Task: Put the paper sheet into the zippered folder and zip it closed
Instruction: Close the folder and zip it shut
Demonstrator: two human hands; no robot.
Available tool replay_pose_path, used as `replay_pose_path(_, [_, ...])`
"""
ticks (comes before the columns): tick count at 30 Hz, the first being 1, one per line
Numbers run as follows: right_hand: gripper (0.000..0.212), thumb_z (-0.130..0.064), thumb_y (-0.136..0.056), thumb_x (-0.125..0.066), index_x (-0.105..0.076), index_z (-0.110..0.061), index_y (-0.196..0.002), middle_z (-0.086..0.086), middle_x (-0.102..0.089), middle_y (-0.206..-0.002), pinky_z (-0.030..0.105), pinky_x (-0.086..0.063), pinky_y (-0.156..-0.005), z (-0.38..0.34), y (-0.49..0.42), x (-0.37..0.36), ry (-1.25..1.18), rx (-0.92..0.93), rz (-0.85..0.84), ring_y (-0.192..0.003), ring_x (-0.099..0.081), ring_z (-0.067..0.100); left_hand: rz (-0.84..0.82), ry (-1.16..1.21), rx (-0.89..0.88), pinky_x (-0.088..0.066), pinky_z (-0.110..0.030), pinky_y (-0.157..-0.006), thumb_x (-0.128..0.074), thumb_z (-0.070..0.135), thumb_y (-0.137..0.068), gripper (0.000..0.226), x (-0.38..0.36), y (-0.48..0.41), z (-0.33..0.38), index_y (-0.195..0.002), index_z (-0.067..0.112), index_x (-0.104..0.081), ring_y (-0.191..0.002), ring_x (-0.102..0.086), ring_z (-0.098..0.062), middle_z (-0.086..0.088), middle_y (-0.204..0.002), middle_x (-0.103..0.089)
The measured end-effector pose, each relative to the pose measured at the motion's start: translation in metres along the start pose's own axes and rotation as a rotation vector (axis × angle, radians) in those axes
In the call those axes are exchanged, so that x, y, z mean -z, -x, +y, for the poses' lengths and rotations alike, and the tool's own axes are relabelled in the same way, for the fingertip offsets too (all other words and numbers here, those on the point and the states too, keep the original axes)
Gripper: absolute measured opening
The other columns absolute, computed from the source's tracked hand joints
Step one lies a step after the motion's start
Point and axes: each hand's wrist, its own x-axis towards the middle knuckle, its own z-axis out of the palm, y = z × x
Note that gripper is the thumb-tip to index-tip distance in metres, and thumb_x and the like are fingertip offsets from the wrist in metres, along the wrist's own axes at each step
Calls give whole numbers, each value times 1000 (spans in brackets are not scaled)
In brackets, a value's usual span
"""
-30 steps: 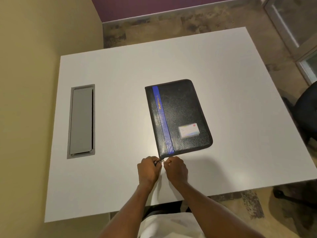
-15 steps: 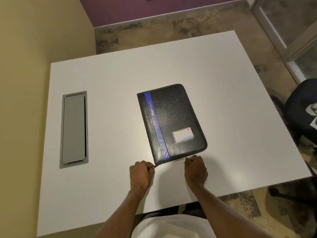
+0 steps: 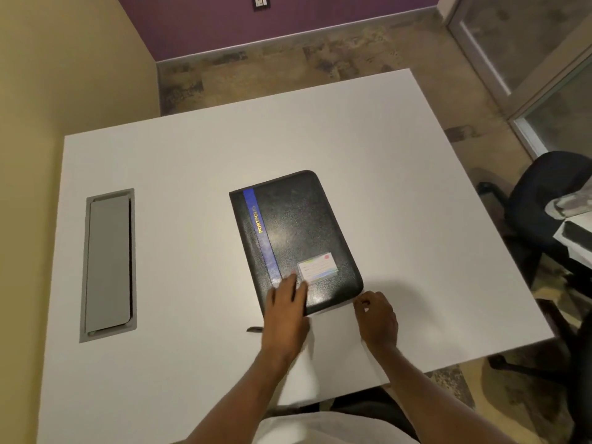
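Observation:
The black zippered folder (image 3: 298, 232), with a blue stripe and a card window, lies closed in the middle of the white table (image 3: 192, 161). My left hand (image 3: 285, 318) rests flat on its near left corner, fingers spread. At the folder's near right corner my right hand (image 3: 376, 318) is pinched around the zipper pull, which my fingers hide. The white paper sheet (image 3: 336, 363) lies on the table between my forearms, reaching to the near edge. A small dark zipper end (image 3: 254, 329) sticks out on the table left of my left hand.
A grey cable hatch (image 3: 109, 264) is set into the table at the left. A black office chair (image 3: 544, 200) stands to the right of the table, with a glass partition (image 3: 528, 43) behind it. A yellow wall runs along the left.
My right hand has travelled from the folder's near left corner along the near edge to the right corner. My left hand let go of the corner and moved onto the cover.

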Motion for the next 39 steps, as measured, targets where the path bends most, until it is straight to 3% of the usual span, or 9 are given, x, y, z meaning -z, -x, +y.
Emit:
replay_pose_path(3, [10, -23, -98, -63, -71, -22, -92, -5, -63, -95, 29, -47, -68, 3, -2, 3, 21, 56, -31, -80, -65, 18, -113, 12, -141, -9, -56, -129, -70, 9, -84, 94, -12, -40, 38, -163, 18, -20, -162, -2, -29, -11, -174, -6])
replay_pose_path(6, [13, -24, -99, -60, -71, -21, -93, -5, -62, -94, 29, -46, -67, 6, -6, 8, 20, 80, -56, -79, -62, 15, -200, -66, -277, -8, -60, -128, -77, 16, -82, 106, -22, -73, 62, -165, 18, -11, -162, 2, -29, -10, -175, 0])
replay_pose_path(9, [18, -30, -101, -56, -71, -23, -94, -7, -61, -96, 28, -43, -68, 8, -9, 10, 36, 90, -90, -82, -63, 15, -287, -187, -345, -3, -63, -128, -81, 22, -80, 108, -31, -97, 70, -165, 21, -13, -162, 6, -28, -7, -175, 4])
replay_pose_path(14, [14, -31, -99, -58, -69, -26, -92, -10, -61, -96, 31, -52, -70, 13, -15, 13, 57, 115, -107, -79, -64, 14, -334, -223, -349, -3, -67, -125, -80, 24, -81, 82, -34, -113, 74, -151, 21, -36, -162, 5, -28, -7, -175, -3])
replay_pose_path(18, [9, -34, -97, -63, -68, -27, -93, -13, -61, -96, 34, -58, -72, 18, -25, 18, 24, 101, -69, -81, -68, 12, -344, -262, -399, -15, -67, -124, -79, 34, -81, 86, -27, -113, 72, -152, 20, -33, -162, 2, -30, -7, -172, -10])
replay_pose_path(23, [13, -42, -98, -62, -66, -33, -90, -17, -57, -95, 27, -55, -68, 15, -50, 30, -1, 142, -18, -77, -66, 6, -326, -324, -444, -25, -66, -121, -76, 42, -84, 85, -20, -112, 72, -152, 17, -31, -161, -3, -35, -9, -165, -23])
replay_pose_path(28, [8, -37, -97, -65, -68, -32, -92, -18, -57, -96, 22, -50, -68, -1, -85, 39, 36, 230, -47, -77, -63, 4, -298, -353, -458, -30, -62, -120, -77, 41, -83, 88, -24, -110, 72, -153, 13, -31, -159, -12, -38, -12, -161, -31])
replay_pose_path(33, [11, -37, -97, -62, -70, -29, -93, -10, -61, -100, 34, -55, -71, -28, -121, 45, 111, 332, -97, -79, -67, 13, -294, -328, -447, -29, -62, -120, -80, 37, -80, 83, -30, -110, 72, -147, 15, -36, -159, -14, -38, -15, -164, -30])
replay_pose_path(39, [13, -37, -95, -66, -73, -26, -93, -7, -62, -99, 36, -56, -72, -66, -161, 44, 143, 441, -106, -80, -68, 13, -294, -325, -438, -20, -65, -123, -70, 25, -89, 75, -35, -110, 72, -153, 13, -33, -160, -11, -40, -17, -166, -26])
